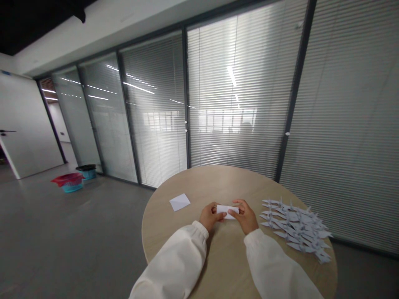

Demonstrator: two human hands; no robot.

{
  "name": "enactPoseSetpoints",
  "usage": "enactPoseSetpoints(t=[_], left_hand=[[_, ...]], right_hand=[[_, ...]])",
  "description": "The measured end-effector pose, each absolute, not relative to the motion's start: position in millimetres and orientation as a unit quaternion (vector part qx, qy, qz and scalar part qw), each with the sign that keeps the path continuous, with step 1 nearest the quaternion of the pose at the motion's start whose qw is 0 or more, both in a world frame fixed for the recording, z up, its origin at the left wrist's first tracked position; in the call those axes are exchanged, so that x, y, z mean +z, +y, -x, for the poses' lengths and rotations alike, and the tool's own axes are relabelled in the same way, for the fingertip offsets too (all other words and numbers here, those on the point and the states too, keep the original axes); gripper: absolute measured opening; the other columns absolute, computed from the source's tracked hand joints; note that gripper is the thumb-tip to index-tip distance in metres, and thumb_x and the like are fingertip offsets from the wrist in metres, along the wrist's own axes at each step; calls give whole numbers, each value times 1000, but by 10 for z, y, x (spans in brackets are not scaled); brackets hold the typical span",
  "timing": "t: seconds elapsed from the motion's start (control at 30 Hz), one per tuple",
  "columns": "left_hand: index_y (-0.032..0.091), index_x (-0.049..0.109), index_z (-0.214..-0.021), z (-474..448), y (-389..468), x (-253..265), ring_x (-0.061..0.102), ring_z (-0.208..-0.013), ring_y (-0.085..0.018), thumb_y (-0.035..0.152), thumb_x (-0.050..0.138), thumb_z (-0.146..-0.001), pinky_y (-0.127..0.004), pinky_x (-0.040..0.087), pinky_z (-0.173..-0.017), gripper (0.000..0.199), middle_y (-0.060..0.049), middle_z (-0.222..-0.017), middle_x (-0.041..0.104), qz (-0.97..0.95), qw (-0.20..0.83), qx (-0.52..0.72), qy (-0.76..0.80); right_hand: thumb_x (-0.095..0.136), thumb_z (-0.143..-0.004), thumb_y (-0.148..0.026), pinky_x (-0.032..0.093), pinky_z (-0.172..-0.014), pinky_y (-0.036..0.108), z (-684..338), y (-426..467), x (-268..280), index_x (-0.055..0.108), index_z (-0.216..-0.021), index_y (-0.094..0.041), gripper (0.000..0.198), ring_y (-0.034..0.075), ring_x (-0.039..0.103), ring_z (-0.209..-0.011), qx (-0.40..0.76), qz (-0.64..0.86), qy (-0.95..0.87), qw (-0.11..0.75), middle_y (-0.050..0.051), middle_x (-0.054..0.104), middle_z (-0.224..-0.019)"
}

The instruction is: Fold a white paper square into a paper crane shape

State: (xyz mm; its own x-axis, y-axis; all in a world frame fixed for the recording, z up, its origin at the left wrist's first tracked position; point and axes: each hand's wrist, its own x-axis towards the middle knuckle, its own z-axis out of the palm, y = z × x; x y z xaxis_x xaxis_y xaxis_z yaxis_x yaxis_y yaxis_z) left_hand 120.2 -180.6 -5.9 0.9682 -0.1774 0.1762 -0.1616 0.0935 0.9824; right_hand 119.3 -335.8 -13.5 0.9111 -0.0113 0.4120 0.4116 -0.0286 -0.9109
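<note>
Over the middle of the round wooden table (174,245), a folded piece of white paper (226,209) is held between both hands. My left hand (210,216) grips its left end, thumb on the near face and fingers partly hidden behind. At the right end, my right hand (245,216) pinches the paper with the thumb in front, its index finger raised a little above the top edge. A white paper square (180,202) with a crease lies flat to the left. Folded paper cranes (296,224), several in overlapping rows, lie to the right of my right hand.
Glass partitions with blinds (237,104) stand just behind the table. On the floor at the left are a blue bin with a red liner (69,182) and another with a black liner (89,170). A white door (29,120) stands at the far left.
</note>
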Motion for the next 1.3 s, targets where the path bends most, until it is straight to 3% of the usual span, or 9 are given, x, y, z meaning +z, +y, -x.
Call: enactPoseSetpoints(t=[0.13,0.53,0.93,1.3], left_hand=[[11,55,-65,-1190,-1804,-43,54,-51,-13,35,72,-50,-25,45,-51,33,-2,-57,58,-701,703,-1,-119],[9,63,-64,-1208,-1799,-56,53,-49,-13,41,71,-52,-23,42,-51,35,-2,-53,58,-705,698,-15,-126],[10,64,-68,-1210,-1781,-74,54,-50,-12,39,69,-55,-23,44,-52,33,-3,-58,61,-720,681,-20,-132],[8,64,-70,-1210,-1789,-74,58,-54,-15,46,71,-48,-25,47,-53,45,-3,-59,61,-724,680,-39,-110]], right_hand=[[68,-57,-43,44,-54,27,-1171,-3369,-117,54,-88,-19,42,19,58,-59,-158,719,-126,664,3,65,-67],[67,-53,-51,43,-52,26,-1182,-3353,-117,62,-74,-17,40,18,56,-57,-176,734,-99,648,2,63,-63],[61,-63,-46,43,-60,28,-1198,-3393,-147,66,-78,-17,33,19,58,-64,-156,772,-135,601,4,66,-72],[58,-66,-45,40,-56,25,-1238,-3396,-203,64,-79,-16,32,17,54,-62,-161,784,-148,581,3,64,-70]])
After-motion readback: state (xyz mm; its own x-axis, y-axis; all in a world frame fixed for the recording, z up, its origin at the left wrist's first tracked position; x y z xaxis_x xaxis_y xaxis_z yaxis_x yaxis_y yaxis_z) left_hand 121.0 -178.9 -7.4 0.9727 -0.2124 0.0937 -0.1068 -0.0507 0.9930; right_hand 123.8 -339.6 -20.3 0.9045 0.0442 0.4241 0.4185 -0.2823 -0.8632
